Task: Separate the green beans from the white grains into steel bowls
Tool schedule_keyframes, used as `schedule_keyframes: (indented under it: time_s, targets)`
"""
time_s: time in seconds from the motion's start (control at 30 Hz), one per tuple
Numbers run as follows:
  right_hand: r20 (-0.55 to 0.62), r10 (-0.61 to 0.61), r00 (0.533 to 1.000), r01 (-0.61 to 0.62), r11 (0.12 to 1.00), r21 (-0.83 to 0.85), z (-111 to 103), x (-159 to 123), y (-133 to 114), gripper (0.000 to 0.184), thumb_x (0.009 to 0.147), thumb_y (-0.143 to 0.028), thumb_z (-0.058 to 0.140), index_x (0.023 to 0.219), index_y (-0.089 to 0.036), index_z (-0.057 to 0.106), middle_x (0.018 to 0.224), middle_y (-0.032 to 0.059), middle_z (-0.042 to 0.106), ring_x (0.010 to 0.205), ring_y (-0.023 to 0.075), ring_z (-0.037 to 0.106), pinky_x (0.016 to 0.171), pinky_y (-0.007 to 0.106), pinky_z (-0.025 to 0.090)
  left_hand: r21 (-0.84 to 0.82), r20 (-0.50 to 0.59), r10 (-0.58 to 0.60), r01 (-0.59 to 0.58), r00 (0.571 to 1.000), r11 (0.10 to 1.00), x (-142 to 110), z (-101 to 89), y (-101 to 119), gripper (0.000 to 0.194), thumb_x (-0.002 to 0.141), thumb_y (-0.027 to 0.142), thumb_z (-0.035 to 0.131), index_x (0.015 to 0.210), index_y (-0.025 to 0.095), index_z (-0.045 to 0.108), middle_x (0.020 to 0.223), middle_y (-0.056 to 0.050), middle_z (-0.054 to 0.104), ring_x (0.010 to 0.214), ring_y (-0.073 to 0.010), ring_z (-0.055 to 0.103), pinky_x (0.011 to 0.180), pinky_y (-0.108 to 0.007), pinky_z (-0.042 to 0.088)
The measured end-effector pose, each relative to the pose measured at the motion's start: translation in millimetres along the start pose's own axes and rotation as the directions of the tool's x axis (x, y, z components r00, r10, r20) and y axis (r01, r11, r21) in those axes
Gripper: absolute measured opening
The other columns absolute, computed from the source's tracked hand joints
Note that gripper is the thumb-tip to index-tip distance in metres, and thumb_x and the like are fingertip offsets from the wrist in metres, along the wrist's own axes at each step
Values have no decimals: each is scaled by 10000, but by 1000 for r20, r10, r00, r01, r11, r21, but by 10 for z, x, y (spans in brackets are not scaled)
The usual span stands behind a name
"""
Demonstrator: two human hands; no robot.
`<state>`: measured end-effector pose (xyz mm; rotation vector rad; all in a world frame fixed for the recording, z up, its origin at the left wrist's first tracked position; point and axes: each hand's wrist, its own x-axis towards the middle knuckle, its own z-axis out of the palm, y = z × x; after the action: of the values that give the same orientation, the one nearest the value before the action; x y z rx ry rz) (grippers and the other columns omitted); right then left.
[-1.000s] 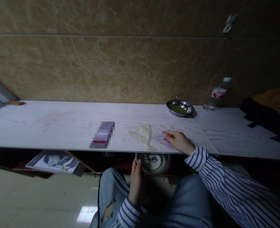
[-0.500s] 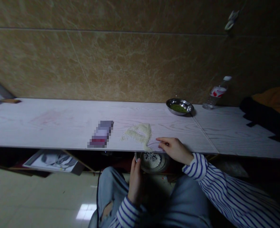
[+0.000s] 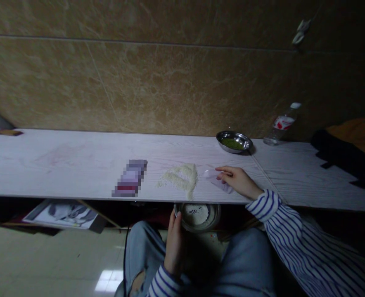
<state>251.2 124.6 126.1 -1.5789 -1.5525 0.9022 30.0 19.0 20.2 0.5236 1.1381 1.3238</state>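
My left hand [image 3: 174, 239] grips the rim of a metal bowl [image 3: 212, 215] held just under the table's front edge; white rice lies inside it. My right hand [image 3: 238, 181] rests on the white table [image 3: 61, 165], fingers closed on a thin card-like piece [image 3: 218, 181] that lies flat to the right of a small pile of rice [image 3: 181, 177]. The pile reaches close to the table's front edge above the bowl.
A second metal bowl [image 3: 234, 142] with green contents stands near the wall. A plastic bottle [image 3: 280, 124] leans behind it to the right. A blurred flat object [image 3: 129, 178] lies left of the rice. Dark and orange cloth [image 3: 349, 148] lies at far right.
My right hand had swept left toward the edge, pushing rice into the bowl, and has now drawn back to the right with the card. The left hand keeps the bowl in place.
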Motion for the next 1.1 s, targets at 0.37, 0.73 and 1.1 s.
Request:
schedule_keyframes:
  time_s: [0.37, 0.73, 1.1]
  targets:
    - [-27, 71, 997, -70, 997, 29, 151, 1295, 91, 274, 761, -12, 640, 1007, -75, 741, 624, 46, 717, 481, 92, 575, 512, 192, 487, -70, -6, -37, 37, 999, 997, 53, -164, 68, 421, 927, 363, 514, 1306, 193, 579, 1450, -125, 551, 1382, -240, 442, 1165, -380, 283]
    - [192, 38, 981, -44, 999, 30, 403, 961, -37, 262, 813, -63, 624, 1045, -99, 739, 720, 67, 755, 597, 110, 650, 588, 201, 532, -29, -2, -20, 20, 1000, 999, 134, -175, 92, 421, 919, 363, 528, 1299, 202, 612, 1462, -124, 542, 1398, -251, 421, 1167, -378, 278]
    - [57, -3, 998, 6, 998, -66, 154, 867, -5, 309, 814, -114, 608, 1093, -128, 739, 813, 84, 768, 667, 149, 670, 663, 254, 552, -65, -28, -77, 75, 997, 995, 111, -60, 161, 399, 922, 343, 531, 1286, 193, 598, 1430, -110, 578, 1400, -234, 418, 1169, -374, 276]
